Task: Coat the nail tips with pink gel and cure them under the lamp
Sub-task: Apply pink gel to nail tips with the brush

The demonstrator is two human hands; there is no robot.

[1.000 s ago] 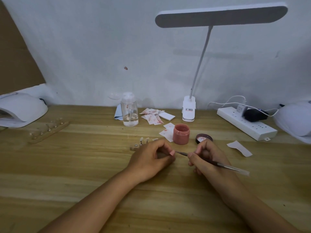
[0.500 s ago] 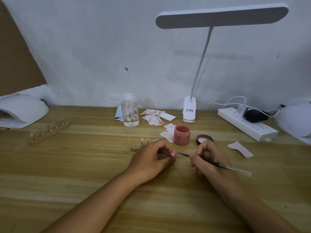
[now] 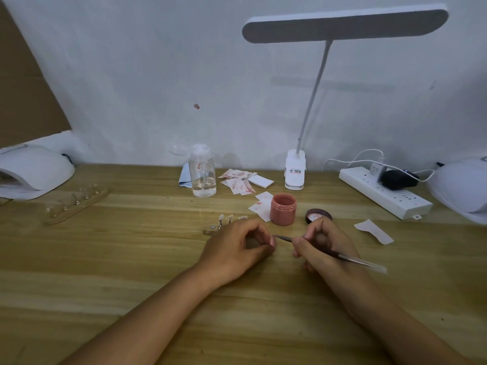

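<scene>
My left hand (image 3: 237,248) rests on the wooden table, fingers curled, pinching a small nail tip (image 3: 272,241) between thumb and forefinger. My right hand (image 3: 324,246) grips a thin gel brush (image 3: 350,258) like a pen; its bristle end touches the nail tip. Just behind the hands stands the open jar of pink gel (image 3: 282,209), with its dark lid (image 3: 318,215) to the right. A nail tip stand (image 3: 220,225) with several tips sits behind my left hand, partly hidden. White curing lamps sit at the far left (image 3: 34,171) and far right (image 3: 463,188).
A second wooden tip holder (image 3: 76,204) lies at the left. A clear pump bottle (image 3: 202,172), stained paper wipes (image 3: 239,183), a desk lamp base (image 3: 295,171), a power strip (image 3: 384,194) and a paper scrap (image 3: 374,231) sit along the back and right.
Both hands keep their place; the brush tip stays against the nail tip with only slight shifts.
</scene>
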